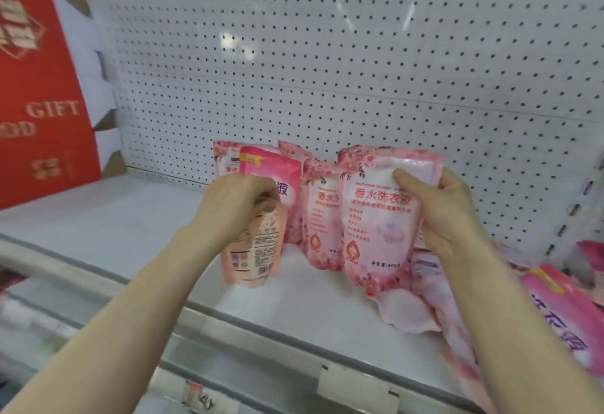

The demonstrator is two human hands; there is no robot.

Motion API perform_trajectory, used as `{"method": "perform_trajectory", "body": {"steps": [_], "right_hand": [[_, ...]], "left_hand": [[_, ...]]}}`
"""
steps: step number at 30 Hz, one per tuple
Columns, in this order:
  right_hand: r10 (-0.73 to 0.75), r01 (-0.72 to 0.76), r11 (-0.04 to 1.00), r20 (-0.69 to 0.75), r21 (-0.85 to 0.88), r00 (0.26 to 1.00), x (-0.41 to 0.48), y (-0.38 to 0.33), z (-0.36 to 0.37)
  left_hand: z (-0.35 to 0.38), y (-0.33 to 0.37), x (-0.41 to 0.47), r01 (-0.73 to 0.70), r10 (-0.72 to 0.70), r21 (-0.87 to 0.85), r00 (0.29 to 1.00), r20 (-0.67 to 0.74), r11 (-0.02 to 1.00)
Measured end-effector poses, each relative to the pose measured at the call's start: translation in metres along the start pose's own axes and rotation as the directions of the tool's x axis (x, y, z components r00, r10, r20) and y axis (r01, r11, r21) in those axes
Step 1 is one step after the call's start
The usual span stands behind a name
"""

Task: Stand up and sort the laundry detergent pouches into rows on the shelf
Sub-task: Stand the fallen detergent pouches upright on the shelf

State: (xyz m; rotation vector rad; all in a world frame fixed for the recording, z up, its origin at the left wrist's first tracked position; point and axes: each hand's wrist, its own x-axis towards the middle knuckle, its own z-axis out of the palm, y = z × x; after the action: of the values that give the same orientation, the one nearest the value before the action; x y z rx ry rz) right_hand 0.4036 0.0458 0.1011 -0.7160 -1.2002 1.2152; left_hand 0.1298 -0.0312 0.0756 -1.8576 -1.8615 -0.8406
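The left hand (240, 204) grips the top of an orange pouch (253, 246), which hangs below it. The right hand (438, 207) grasps a pink pouch (379, 217) by its right edge.

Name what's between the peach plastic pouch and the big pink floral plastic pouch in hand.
Head view: another pink floral plastic pouch, upright on the white shelf, partly overlapped.

Free: bare shelf (130, 227) floor left of centre, between red gift box (39, 103) and left hand (242, 204); front strip along the shelf edge; air above pouch tops, along pegboard (327, 53). Blocked: back centre by standing pouches (322, 214); right end by lying pouches (555, 309), heaped; middle by left-hand pouch (253, 250) and right-hand pouch (376, 217), each gripped near the top.
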Motion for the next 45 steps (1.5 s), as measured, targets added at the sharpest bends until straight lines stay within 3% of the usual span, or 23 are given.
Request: {"method": "perform_trajectory", "body": {"steps": [6, 9, 12, 13, 15, 23, 27, 29, 32, 34, 35, 37, 39, 42, 45], "right_hand": [[0.009, -0.005, 0.999, -0.103, 0.040, 0.995, 0.002, 0.046, 0.047], [0.024, -0.020, 0.999, -0.103, 0.045, 0.994, 0.000, 0.062, 0.059], [0.014, -0.006, 0.998, -0.124, 0.060, 0.992, -0.002, 0.075, 0.069], [0.011, -0.002, 0.998, -0.130, 0.067, 0.991, -0.003, 0.079, 0.073], [0.006, 0.001, 0.998, -0.133, 0.055, 0.991, -0.005, 0.086, 0.079], [-0.121, 0.090, 0.964, -0.111, -0.248, 0.986, -0.012, 0.091, 0.075], [-0.203, 0.173, 0.918, -0.045, -0.358, 0.978, -0.021, 0.080, 0.055], [-0.270, 0.225, 0.852, -0.028, -0.472, 0.962, -0.025, 0.069, 0.034], [-0.337, 0.218, 0.704, -0.047, -0.676, 0.940, -0.031, 0.045, -0.013], [-0.284, 0.154, 0.526, -0.001, -0.836, 0.959, -0.034, 0.030, -0.047], [-0.189, 0.112, 0.419, 0.034, -0.901, 0.981, -0.036, 0.025, -0.063], [0.101, 0.043, 0.221, 0.066, -0.974, 0.993, -0.039, 0.023, -0.090], [0.333, 0.052, 0.112, 0.086, -0.992, 0.939, -0.039, 0.024, -0.115], [0.411, 0.096, 0.166, 0.158, -0.981, 0.898, -0.027, 0.016, -0.137], [0.385, 0.151, 0.169, 0.206, -0.974, 0.900, 0.005, 0.007, -0.154]], "left_hand": [[0.024, -0.026, 0.002, -0.103, 0.102, -0.002, 0.986, -0.128, 0.995], [0.038, -0.041, -0.018, 0.070, -0.113, -0.247, 0.980, -0.162, 0.966], [0.054, -0.050, -0.043, 0.309, -0.383, -0.571, 0.924, -0.010, 0.761], [0.060, -0.052, -0.050, 0.362, -0.416, -0.626, 0.907, 0.065, 0.691], [0.072, -0.057, -0.059, 0.419, -0.418, -0.636, 0.894, 0.163, 0.648], [0.077, -0.059, -0.060, 0.379, -0.387, -0.647, 0.912, 0.139, 0.661], [0.072, -0.048, -0.064, 0.319, -0.437, -0.698, 0.899, 0.010, 0.641], [0.065, -0.040, -0.064, 0.244, -0.451, -0.674, 0.880, -0.147, 0.697], [0.054, -0.013, -0.062, 0.081, -0.310, -0.525, 0.877, -0.367, 0.848], [0.052, 0.015, -0.059, -0.052, -0.174, -0.481, 0.894, -0.414, 0.875], [0.054, 0.032, -0.057, -0.122, -0.104, -0.481, 0.903, -0.416, 0.868], [0.062, 0.069, -0.054, -0.239, 0.045, -0.502, 0.929, -0.368, 0.831], [0.075, 0.108, -0.052, -0.285, 0.177, -0.535, 0.953, -0.245, 0.795], [0.106, 0.152, -0.048, -0.213, 0.292, -0.518, 0.953, 0.076, 0.828], [0.133, 0.177, -0.047, -0.137, 0.304, -0.446, 0.894, 0.328, 0.884]]}}
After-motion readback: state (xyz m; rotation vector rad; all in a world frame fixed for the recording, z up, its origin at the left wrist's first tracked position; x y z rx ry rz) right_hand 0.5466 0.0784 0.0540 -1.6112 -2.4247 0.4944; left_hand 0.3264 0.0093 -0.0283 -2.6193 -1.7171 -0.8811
